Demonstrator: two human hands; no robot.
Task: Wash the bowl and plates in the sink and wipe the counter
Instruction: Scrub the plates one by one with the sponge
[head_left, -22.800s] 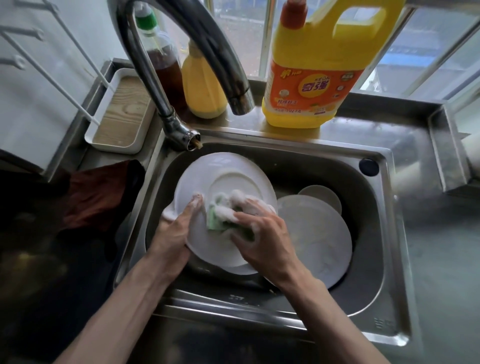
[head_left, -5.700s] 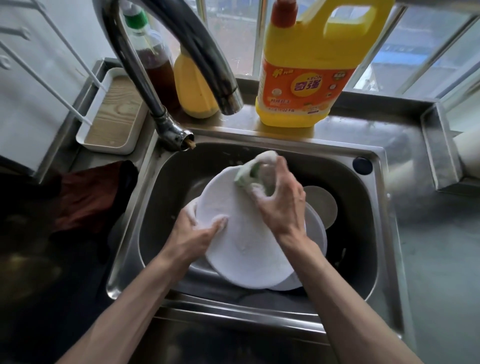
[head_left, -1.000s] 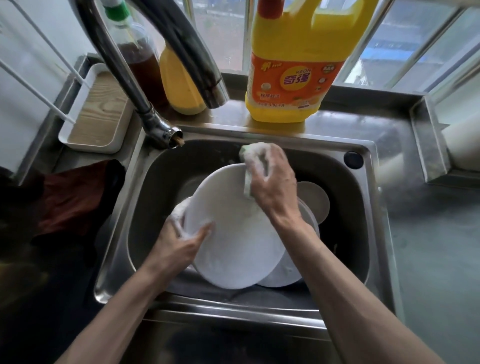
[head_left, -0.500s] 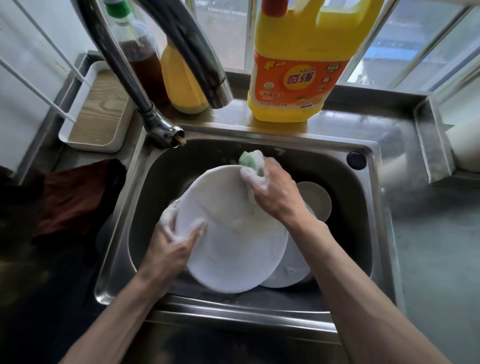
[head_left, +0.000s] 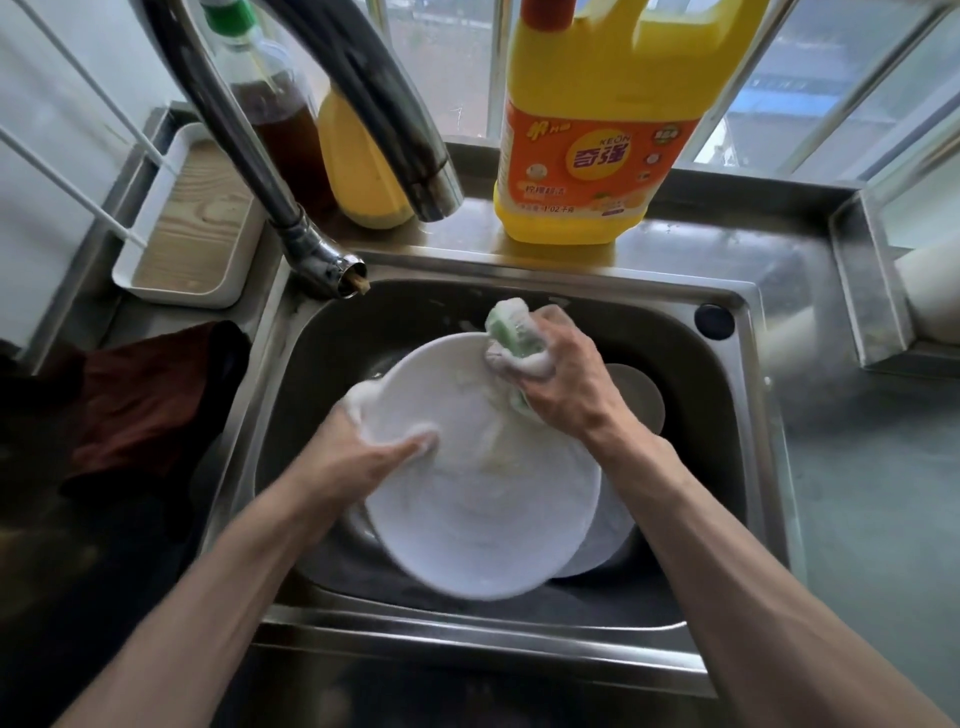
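Steel sink (head_left: 519, 636), round foamy plate (head_left: 483, 512), sponge (head_left: 506, 333)

Plates (head_left: 483, 509) in sink (head_left: 748, 415); jug (head_left: 602, 130) behind.

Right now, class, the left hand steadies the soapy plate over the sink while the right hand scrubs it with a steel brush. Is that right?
Not quite. The right hand grips a green sponge, not a steel brush, as the head view shows. The rest holds: the left hand steadies the soapy plate over the sink.
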